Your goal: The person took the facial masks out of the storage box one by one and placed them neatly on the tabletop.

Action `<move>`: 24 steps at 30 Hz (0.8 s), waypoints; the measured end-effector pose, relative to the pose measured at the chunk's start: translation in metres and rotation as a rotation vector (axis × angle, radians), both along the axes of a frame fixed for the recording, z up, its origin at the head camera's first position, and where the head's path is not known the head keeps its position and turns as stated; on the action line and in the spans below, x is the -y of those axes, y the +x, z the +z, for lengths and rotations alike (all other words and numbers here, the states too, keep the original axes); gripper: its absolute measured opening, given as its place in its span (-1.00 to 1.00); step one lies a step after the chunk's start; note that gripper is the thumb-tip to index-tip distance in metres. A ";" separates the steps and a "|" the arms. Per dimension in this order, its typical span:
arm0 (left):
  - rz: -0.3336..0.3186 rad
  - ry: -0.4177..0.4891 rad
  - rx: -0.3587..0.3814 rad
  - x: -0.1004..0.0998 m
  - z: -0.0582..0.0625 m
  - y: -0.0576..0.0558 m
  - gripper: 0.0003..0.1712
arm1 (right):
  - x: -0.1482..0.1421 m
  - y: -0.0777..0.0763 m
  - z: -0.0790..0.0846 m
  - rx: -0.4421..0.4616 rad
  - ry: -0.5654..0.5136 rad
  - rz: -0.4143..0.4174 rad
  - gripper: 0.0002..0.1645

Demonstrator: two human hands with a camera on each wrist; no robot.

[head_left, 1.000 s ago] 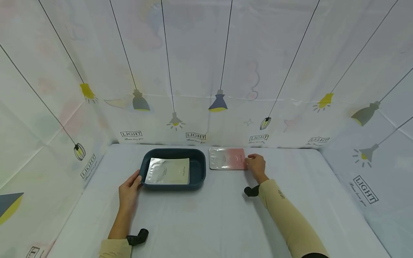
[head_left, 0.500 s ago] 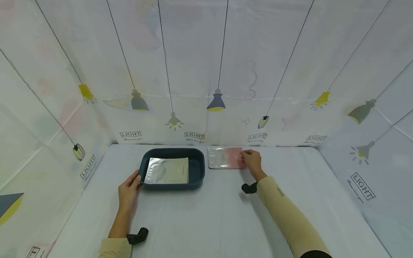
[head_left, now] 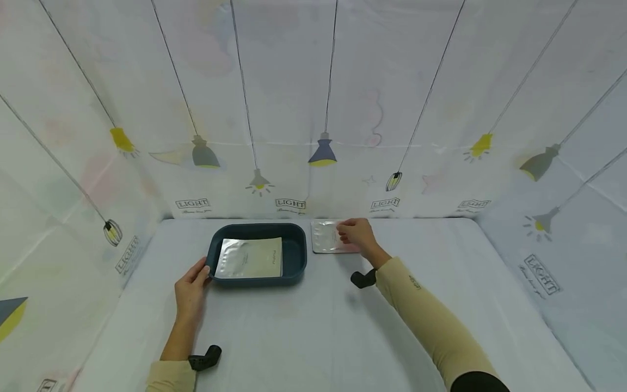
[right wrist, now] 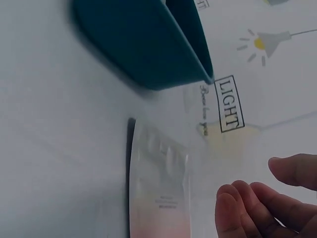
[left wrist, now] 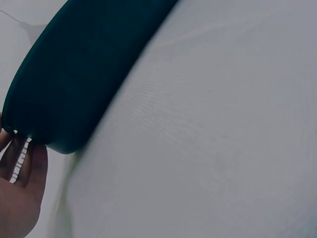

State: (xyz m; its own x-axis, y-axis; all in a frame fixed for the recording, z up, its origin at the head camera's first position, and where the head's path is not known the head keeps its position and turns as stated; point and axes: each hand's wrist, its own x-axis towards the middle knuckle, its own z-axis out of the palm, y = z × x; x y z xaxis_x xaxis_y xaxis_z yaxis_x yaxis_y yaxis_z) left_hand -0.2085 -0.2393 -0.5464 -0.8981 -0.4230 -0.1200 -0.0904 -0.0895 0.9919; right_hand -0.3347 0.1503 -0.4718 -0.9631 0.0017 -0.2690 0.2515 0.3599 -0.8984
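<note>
A dark teal plastic basin (head_left: 296,261) stands on the table, left of the middle, with a silver-and-cream foil packet (head_left: 252,258) lying flat in it. My left hand (head_left: 191,291) holds the basin's left end, thumb and fingers at its near corner; the left wrist view has the hand (left wrist: 25,188) against the basin's end wall (left wrist: 74,89). Right of the basin lies a silver-to-pink foil packet (head_left: 323,237), part of it hidden behind my right hand (head_left: 357,235). That hand hovers over the packet's pink end with bent fingers, thumb apart from them, and nothing in its grasp.
A white cloth covers the table (head_left: 284,337). Behind it rises a wall sheet (head_left: 279,98) printed with hanging lamps. Each wrist wears a black camera mount, one of them (head_left: 363,280) close in front of the pink packet.
My right hand has moved left from the pink packet's right edge to above it, off the packet. The packet stays in place beside the basin. My left hand keeps its hold.
</note>
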 end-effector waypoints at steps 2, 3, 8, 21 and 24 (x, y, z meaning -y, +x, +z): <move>0.025 -0.004 -0.010 0.002 0.000 0.000 -0.51 | 0.014 0.001 0.005 -0.022 -0.005 0.035 -0.63; 0.036 0.001 -0.013 0.002 0.001 0.000 -0.52 | 0.021 0.001 0.007 -0.030 -0.006 0.053 -0.64; 0.051 -0.003 -0.030 0.002 0.001 -0.003 -0.55 | 0.055 0.004 0.014 -0.041 0.004 0.103 -0.68; 0.027 -0.031 -0.016 -0.001 0.001 0.000 -0.53 | 0.133 0.017 -0.003 0.019 0.251 0.310 -0.69; 0.026 -0.023 -0.019 -0.001 0.001 -0.002 -0.53 | 0.144 0.020 -0.006 0.022 0.380 0.344 -0.75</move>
State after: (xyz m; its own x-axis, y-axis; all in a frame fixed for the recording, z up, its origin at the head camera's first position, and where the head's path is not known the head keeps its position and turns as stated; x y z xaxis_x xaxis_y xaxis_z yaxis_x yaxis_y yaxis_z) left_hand -0.2100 -0.2383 -0.5454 -0.8887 -0.4489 -0.0931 -0.0694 -0.0690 0.9952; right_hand -0.3151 0.0065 -0.4776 -0.9192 -0.2130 -0.3311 0.0781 0.7255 -0.6838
